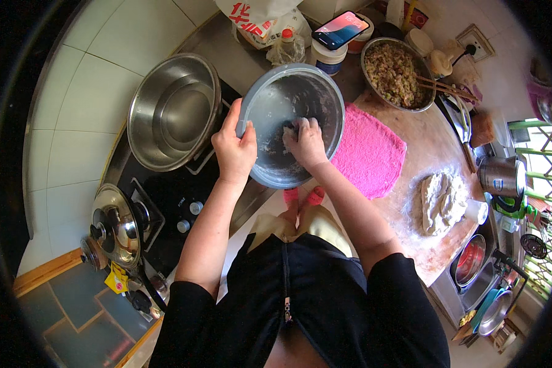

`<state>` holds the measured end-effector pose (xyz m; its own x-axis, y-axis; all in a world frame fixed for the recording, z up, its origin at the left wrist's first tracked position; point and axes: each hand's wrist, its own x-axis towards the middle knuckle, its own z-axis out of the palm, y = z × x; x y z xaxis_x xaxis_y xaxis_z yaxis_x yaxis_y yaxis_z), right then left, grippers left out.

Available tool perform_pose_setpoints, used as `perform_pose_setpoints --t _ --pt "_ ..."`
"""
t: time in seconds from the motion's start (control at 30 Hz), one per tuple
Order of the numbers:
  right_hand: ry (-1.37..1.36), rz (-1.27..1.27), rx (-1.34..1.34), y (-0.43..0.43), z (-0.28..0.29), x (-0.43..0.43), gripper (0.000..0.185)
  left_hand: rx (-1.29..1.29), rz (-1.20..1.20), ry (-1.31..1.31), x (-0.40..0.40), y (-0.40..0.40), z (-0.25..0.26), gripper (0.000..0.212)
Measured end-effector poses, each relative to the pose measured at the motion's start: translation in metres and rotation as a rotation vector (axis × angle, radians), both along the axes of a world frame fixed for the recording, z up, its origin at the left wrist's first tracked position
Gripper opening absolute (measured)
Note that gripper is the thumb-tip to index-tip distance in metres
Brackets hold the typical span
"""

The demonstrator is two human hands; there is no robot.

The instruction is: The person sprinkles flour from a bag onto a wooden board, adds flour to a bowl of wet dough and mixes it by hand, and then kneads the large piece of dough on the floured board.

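My left hand (235,146) grips the rim of a grey basin (276,102), thumb on the inside and fingers around the outer wall. The basin is tilted, its opening facing me, and white floury residue clings to its inner wall. Inside it, my right hand (307,141) has bent, flour-whitened fingers against or close to the inner surface. Whether those fingers pinch a bit of residue cannot be made out. A pink towel (370,149) lies just right of the basin. Farther right, a lump of dough (441,204) rests on a floured wooden board (395,216).
A steel basin (179,112) stands on the gas stove (165,198) at left, near a lidded pan (117,225). A phone (341,30) lies on tubs behind. Chopsticks (446,87) stick out of a bowl of filling (395,76). A white cup (476,211) touches the dough's edge.
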<state>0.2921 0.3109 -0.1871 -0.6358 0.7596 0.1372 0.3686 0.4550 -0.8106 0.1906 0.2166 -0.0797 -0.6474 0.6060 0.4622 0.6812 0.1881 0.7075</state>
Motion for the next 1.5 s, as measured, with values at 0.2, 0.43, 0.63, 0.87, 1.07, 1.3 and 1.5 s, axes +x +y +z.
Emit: perform_pose_setpoints --t 0.2,0.43,0.63,0.87,1.07,1.3,1.5 --pt "-0.006 0.235 -0.311 -0.037 0.02 -0.017 0.039 0.014 -0.026 0.002 -0.002 0.0 -0.001 0.045" --pt "0.639 0.066 -0.999 0.003 0.058 0.081 0.035 0.062 -0.077 -0.138 0.006 0.002 0.021 0.046" --pt "0.622 -0.854 -0.081 0.04 0.085 0.277 0.039 0.113 -0.15 -0.222 0.029 0.021 0.068 0.045" --pt "-0.821 -0.64 0.517 0.031 0.02 0.358 0.045 0.114 -0.331 -0.302 0.073 0.05 0.067 0.044" --pt "0.132 -0.92 0.196 0.045 0.037 0.388 0.023 0.102 -0.384 -0.237 0.097 0.056 0.07 0.044" --pt "-0.389 -0.691 0.557 0.078 0.009 0.412 0.023 0.136 -0.411 -0.339 0.14 0.068 0.079 0.045" --pt "-0.561 -0.453 0.545 0.058 0.003 0.416 0.042 0.183 -0.338 -0.331 0.195 0.074 0.085 0.045"
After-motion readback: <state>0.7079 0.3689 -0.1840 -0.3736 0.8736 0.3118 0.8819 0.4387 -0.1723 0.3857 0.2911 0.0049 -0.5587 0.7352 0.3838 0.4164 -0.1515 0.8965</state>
